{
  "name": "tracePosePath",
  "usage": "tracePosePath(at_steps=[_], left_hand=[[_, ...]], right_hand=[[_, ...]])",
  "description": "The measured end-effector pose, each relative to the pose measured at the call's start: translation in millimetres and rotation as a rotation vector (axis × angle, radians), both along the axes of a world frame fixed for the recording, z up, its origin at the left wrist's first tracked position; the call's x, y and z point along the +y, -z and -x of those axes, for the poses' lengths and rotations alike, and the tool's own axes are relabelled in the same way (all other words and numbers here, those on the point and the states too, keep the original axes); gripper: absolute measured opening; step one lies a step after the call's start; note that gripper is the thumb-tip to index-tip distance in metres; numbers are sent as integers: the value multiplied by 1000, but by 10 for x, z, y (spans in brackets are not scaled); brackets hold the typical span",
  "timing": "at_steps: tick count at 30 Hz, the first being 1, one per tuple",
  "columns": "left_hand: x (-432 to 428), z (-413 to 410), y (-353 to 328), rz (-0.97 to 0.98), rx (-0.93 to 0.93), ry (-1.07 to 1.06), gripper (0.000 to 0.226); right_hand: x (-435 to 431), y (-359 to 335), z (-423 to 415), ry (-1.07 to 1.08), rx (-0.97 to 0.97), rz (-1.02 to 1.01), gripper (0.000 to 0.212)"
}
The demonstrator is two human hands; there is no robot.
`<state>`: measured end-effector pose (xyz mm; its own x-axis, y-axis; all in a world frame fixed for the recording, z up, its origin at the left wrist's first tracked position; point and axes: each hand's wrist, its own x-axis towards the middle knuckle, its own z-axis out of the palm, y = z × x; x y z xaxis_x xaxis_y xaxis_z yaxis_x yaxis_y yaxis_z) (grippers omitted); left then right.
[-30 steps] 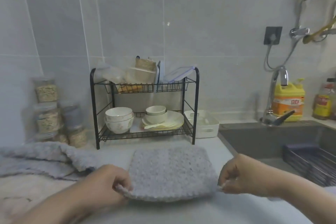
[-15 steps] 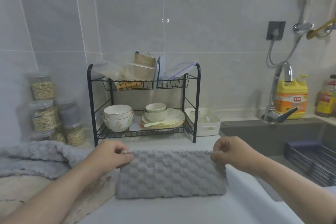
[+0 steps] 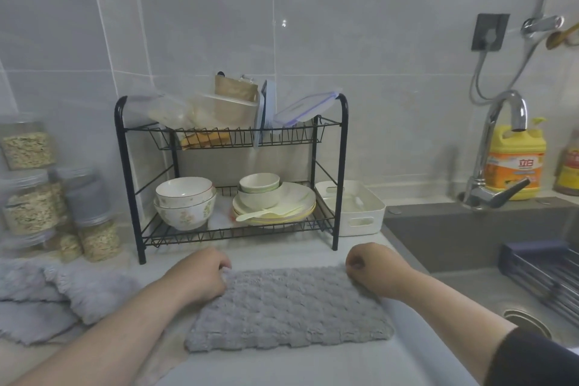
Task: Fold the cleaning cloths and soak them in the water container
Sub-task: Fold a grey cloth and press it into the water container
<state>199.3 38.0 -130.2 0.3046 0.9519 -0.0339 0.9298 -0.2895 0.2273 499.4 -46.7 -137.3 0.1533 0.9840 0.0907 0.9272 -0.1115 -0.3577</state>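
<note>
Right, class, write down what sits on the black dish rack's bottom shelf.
Two stacked bowls at the left; at the right, a pile of plates carrying small bowls and a pale spoon. The bowls cover the plates' middles, so the plates cannot be counted.

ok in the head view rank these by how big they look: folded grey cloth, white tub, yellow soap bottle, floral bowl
1. folded grey cloth, though it is nearest the camera
2. white tub and yellow soap bottle: too alike to rank
3. floral bowl
</note>
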Motion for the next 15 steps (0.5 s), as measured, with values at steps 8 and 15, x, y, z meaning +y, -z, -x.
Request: tracePosePath(at_steps=[8, 15], left_hand=[[70, -44, -35, 153, -2, 0, 32], [-147, -8, 9, -15, 46, -2, 34]], right_hand=[[96, 50, -30, -34, -63, 120, 17], [-95, -8, 94, 0, -194, 37, 34]])
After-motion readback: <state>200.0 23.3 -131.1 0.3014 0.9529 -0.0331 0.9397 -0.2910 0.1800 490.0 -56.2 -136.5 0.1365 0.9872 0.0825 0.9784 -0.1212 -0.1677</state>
